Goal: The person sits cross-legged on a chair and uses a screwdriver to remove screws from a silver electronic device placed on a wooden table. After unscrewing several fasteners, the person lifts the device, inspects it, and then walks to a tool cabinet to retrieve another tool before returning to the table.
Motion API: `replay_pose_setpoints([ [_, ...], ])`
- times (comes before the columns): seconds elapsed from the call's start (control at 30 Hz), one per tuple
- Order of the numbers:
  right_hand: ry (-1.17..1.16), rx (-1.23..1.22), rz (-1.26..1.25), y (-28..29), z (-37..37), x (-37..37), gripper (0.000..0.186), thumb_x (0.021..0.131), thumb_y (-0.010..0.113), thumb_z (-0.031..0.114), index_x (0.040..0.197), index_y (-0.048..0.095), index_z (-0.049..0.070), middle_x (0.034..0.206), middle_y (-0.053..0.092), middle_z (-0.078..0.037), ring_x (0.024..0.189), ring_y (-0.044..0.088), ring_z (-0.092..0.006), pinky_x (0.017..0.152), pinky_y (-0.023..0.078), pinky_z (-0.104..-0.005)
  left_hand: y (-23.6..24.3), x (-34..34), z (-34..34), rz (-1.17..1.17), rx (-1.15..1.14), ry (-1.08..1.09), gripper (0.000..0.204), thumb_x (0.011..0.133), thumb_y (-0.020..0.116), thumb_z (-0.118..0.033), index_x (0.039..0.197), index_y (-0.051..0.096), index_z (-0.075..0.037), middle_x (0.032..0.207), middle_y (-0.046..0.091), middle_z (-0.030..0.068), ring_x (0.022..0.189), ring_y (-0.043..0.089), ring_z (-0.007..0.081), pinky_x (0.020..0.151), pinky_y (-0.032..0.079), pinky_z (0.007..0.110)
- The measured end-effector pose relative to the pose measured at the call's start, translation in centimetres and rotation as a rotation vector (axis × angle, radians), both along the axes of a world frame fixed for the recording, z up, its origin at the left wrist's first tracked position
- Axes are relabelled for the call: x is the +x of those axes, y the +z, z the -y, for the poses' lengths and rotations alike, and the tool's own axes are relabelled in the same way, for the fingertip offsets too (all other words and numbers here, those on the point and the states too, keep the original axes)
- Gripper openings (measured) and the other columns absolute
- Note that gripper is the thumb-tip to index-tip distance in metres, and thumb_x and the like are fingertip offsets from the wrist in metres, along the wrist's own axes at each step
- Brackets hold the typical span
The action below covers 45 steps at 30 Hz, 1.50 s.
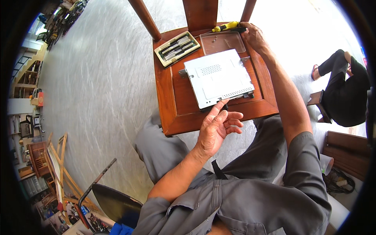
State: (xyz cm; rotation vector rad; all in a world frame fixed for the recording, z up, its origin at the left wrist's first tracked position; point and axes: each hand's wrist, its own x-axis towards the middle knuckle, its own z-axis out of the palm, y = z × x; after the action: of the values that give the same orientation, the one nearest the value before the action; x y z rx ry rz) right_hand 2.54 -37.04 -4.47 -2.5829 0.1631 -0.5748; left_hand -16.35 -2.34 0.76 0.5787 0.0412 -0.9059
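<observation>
A left hand (pixel 217 127), fingers spread open, is touched to a grey metal panel (pixel 218 77); at one o'clock, a right hand (pixel 255 37) is curled beside a yellow screwdriver (pixel 226 27).

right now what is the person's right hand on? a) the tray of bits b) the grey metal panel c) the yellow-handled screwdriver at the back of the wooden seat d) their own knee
c: the right hand reaches to the far edge of the wooden seat and rests on the yellow-handled screwdriver, beside the clear plastic lid, while the left hand touches the near edge of the grey metal panel.
</observation>
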Motion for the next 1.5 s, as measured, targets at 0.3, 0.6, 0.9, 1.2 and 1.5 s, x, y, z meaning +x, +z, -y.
replay_pose_setpoints([
  [0.3,-0.109,-0.154,-0.082,1.1,-0.1,-0.8,0.035,0.091,0.064,0.013,0.126,0.070,0.010,0.119,0.067,-0.019,0.108,0.068,-0.0349,0.096,0.054,-0.0451,-0.3,-0.1,-0.1,0.024,0.044,0.005,0.060,0.106,0.056,-0.026,0.155,0.031,-0.001,0.112,0.070,0.0206,0.095,0.071,0.0270,0.083,0.060,0.042],
  [0.6,-0.009,0.011,-0.173,2.6,-1.8,-8.5,0.021,0.090,0.066,0.018,0.104,0.078,0.007,0.104,0.071,-0.019,0.097,0.071,-0.0344,0.089,0.056,-0.0444,-1.8,0.2,0.4,0.190,0.131,0.027,0.055,0.105,0.058,-0.024,0.151,0.040,-0.002,0.115,0.071,0.0176,0.095,0.073,0.0241,0.081,0.061,0.038],
  [0.9,0.054,0.083,-0.212,5.5,-5.8,-20.2,0.023,0.088,0.066,0.021,0.097,0.074,0.001,0.095,0.070,-0.019,0.087,0.069,-0.0356,0.080,0.054,-0.0437,-2.1,0.3,0.2,0.137,0.031,0.020,0.060,0.102,0.061,-0.025,0.153,0.037,-0.006,0.131,0.063,0.0166,0.108,0.070,0.0270,0.089,0.060,0.043],
  [1.2,0.034,0.041,-0.272,6.6,-9.3,-31.3,0.023,0.089,0.069,0.018,0.103,0.074,0.001,0.100,0.072,-0.017,0.100,0.067,-0.0349,0.091,0.052,-0.0444,-1.0,-1.6,2.1,0.254,0.148,0.136,0.077,0.100,0.066,-0.023,0.160,0.022,-0.003,0.147,0.045,0.0136,0.125,0.057,0.0279,0.092,0.058,0.046],
  [1.5,0.044,-0.007,-0.260,10.1,-11.9,-34.0,0.019,0.090,0.071,0.015,0.105,0.073,0.003,0.110,0.071,-0.016,0.109,0.064,-0.0354,0.097,0.049,-0.0455,-1.1,-1.1,3.6,-0.052,-0.104,0.277,0.051,0.108,0.044,-0.025,0.153,0.034,-0.002,0.165,0.030,0.0111,0.143,0.043,0.0305,0.108,0.049,0.053],
])
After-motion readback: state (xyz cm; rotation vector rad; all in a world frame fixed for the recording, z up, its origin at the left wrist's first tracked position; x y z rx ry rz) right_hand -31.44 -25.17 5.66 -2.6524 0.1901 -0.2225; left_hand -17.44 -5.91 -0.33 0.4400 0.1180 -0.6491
